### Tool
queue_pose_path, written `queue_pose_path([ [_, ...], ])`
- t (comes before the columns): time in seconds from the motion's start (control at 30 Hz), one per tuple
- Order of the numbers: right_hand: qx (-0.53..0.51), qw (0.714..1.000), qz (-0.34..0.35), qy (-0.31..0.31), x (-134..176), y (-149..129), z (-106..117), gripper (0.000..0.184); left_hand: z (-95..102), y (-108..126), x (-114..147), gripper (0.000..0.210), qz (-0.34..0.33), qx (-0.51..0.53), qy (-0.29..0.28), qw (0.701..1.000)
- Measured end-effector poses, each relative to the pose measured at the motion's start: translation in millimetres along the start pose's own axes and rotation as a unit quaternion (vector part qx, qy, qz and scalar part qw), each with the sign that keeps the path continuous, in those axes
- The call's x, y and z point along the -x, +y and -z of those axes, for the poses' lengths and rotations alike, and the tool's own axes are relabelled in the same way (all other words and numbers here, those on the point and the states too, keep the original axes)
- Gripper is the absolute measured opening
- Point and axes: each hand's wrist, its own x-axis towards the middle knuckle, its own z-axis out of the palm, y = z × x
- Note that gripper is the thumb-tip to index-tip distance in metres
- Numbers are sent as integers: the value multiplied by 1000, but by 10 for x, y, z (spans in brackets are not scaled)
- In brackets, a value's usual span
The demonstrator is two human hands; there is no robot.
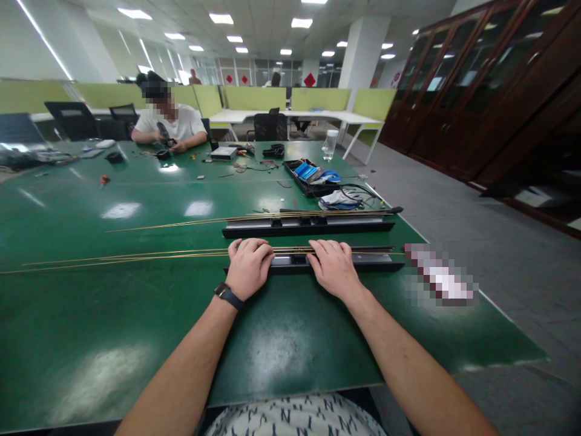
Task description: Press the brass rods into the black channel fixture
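Two thin brass-coloured rods (136,257) run left to right along a long black rail with a silvery inner face (381,259), which lies on the green table in front of me. My left hand (249,266), with a dark watch at its wrist, curls over the rods near the rail's left part. Further right, my right hand (332,266) grips at the same rods with bent fingers. A dark block (298,260) shows in the rail between my hands. My fingertips are partly hidden. Behind lies a second black rail (313,229) with more thin rods (190,224) along it.
Beyond the rails stand a black tray (313,189) with blue items, a glove (340,200) and a clear cup (330,145). A blurred-out flat object (438,275) lies at the right edge. Across the table, a person (170,124) handles a dark tool.
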Motion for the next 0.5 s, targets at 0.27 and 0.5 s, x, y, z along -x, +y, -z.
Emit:
queue_pose_path([
  [0.27,-7,1000,-5,0,-10,-22,7,41,-16,45,-20,9,-2,18,-4,1000],
  [0.5,-3,1000,-6,-3,-11,-24,20,41,-37,31,-12,13,7,3,-7,1000],
])
